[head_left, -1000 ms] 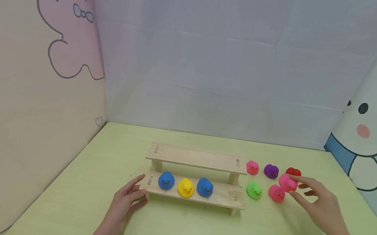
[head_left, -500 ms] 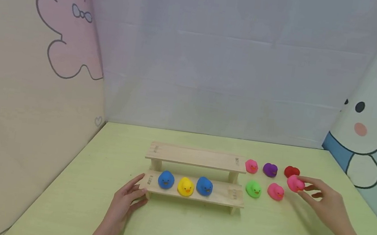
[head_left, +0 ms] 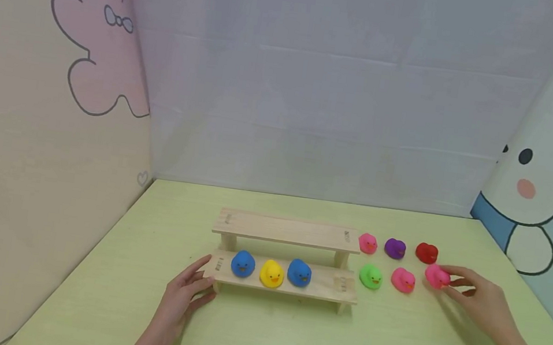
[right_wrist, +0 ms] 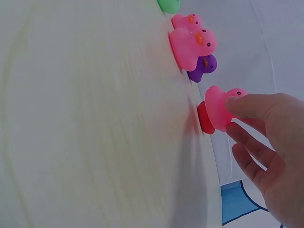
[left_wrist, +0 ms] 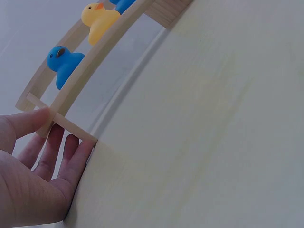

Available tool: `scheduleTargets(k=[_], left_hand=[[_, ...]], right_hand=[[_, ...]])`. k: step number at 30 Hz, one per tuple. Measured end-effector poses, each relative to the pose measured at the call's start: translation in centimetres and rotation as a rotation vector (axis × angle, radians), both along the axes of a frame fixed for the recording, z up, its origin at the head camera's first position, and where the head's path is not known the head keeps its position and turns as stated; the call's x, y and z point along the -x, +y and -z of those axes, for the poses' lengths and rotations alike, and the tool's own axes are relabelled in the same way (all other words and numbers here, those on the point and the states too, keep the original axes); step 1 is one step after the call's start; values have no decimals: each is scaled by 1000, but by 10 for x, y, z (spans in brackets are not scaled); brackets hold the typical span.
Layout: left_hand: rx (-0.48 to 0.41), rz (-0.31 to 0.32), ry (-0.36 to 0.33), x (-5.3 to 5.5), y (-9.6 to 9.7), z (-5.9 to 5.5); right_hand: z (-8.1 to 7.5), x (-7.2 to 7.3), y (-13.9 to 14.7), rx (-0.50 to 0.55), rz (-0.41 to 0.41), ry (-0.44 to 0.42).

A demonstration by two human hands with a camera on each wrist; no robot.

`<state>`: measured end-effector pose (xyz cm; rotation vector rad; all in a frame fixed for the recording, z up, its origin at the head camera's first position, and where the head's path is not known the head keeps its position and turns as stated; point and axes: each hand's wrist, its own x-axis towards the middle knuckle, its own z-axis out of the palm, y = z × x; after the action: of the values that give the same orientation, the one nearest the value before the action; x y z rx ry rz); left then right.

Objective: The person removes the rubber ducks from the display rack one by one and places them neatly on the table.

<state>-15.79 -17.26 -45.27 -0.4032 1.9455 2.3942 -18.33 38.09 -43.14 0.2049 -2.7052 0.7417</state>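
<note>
My right hand point(head_left: 482, 304) pinches a pink rubber duck point(head_left: 437, 276) between thumb and fingertips at the right of the table. In the right wrist view that duck point(right_wrist: 218, 109) overlaps a red one behind it. My left hand point(head_left: 182, 294) holds the left end of a two-step wooden shelf point(head_left: 330, 284). Its thumb presses the front corner, and its other fingers lie against the end and leg point(left_wrist: 76, 127). On the lower step sit a blue duck point(head_left: 243, 264), a yellow duck point(head_left: 272, 274) and another blue duck point(head_left: 299, 273). The upper step point(head_left: 287, 230) bears nothing.
Right of the shelf, a pink duck point(head_left: 368, 243), a purple duck point(head_left: 394, 249) and a red duck point(head_left: 426, 253) form a back row. In front are a green duck point(head_left: 370, 276) and a pink duck point(head_left: 403, 280). Printed cloth walls point(head_left: 288, 81) enclose the table.
My right hand has drawn the pink duck to the right, away from the other front pink duck, and a little lower, uncovering the red duck. The left hand stays at the shelf end.
</note>
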Motion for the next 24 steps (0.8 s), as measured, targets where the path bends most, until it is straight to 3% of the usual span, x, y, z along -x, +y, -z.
scheduleTargets(k=[10,17,24], left_hand=[[-6,3,4,1,-1,2],[-15,1,8,1,-1,2],[-4,4,7,2,-1,3]], right_hand=[[3,4,3,-1,-1,-174],[2,6,7,-18,-20,-168],[2,7,10,15,-34,-222]])
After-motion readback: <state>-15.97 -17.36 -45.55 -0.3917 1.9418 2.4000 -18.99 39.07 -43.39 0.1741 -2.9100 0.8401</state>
